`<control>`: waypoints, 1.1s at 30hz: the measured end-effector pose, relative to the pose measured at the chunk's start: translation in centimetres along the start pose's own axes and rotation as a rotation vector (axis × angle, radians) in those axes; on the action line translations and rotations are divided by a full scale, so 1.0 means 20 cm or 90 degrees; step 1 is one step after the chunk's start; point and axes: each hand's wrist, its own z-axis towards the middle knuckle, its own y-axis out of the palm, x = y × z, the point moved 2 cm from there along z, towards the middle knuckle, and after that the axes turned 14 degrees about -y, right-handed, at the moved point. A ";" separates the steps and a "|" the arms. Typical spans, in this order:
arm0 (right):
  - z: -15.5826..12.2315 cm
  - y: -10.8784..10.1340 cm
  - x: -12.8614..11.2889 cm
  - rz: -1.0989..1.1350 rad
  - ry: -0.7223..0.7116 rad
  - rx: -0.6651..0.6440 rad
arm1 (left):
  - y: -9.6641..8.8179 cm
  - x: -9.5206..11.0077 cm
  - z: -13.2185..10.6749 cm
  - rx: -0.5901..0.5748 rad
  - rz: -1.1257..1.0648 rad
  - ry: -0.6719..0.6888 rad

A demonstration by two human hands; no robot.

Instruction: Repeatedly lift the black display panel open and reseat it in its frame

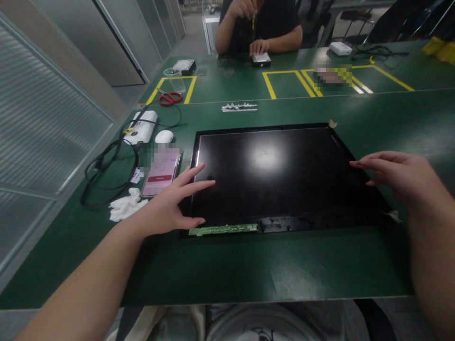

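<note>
A black display panel (284, 189) lies flat on the green table in front of me. Along its near left edge runs a thin green circuit board (223, 230). My left hand (177, 201) is over the panel's left edge, fingers spread and nothing held. At the opposite edge, my right hand (394, 175) has its fingers stretched inward with the thumb apart from them. Whether its fingertips touch the panel, I cannot tell. Small pale tape tabs (332, 124) stick out at the panel's right corners.
To the left are a phone (161, 173), crumpled tissue (128, 204), a black cable (85, 189), a white earbud case (164, 137), a white device (145, 128) and red-handled scissors (170, 98). White strips (239, 108) lie beyond the panel. Across the table, a person (259, 28) handles a drive.
</note>
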 end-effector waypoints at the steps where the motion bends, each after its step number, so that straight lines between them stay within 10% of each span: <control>1: 0.00 0.00 0.00 0.004 0.018 0.005 | 0.00 0.00 0.00 -0.001 0.000 0.000; 33: -0.01 0.01 -0.01 -0.107 0.031 -0.002 | 0.02 0.09 0.05 0.064 -0.015 -0.247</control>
